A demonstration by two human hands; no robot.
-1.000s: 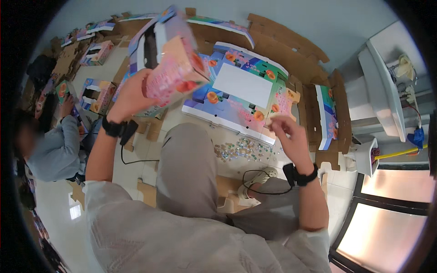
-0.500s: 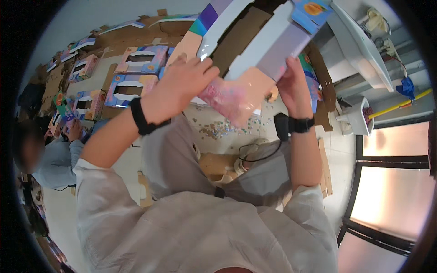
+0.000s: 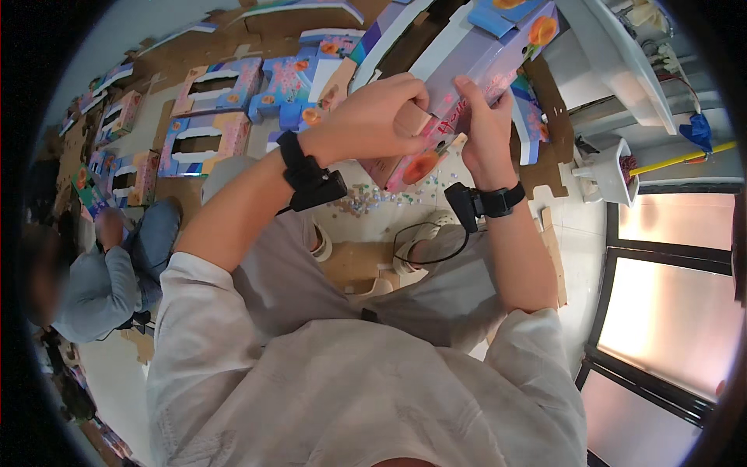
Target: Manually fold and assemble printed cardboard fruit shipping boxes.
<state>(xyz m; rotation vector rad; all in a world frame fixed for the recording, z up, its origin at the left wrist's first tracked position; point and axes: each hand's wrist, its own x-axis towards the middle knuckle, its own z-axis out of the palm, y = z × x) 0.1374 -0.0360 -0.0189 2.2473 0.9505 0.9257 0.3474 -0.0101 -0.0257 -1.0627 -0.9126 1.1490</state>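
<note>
A printed cardboard box (image 3: 498,64), purple and pink with orange flowers and a long cut-out opening in its upper face, is held tilted in front of me. My right hand (image 3: 489,132) grips its right side, thumb on the printed face and fingers underneath. At the near end, my left hand (image 3: 381,117) has its fingers curled over the end flap (image 3: 411,119), a plain peach piece by the fingertips. The left palm side is hidden. Black straps with small dark devices sit on both my wrists.
Similar boxes (image 3: 204,145) stand in rows at the left. Small shiny bits (image 3: 366,201) are scattered on the floor between my feet. A person (image 3: 101,280) sits at far left. A white bin (image 3: 611,175) and yellow pole (image 3: 685,158) are at right.
The near end flap has been folded in, and the box has turned so its printed side shows. My left hand has moved right onto that end; my right hand has shifted slightly left.
</note>
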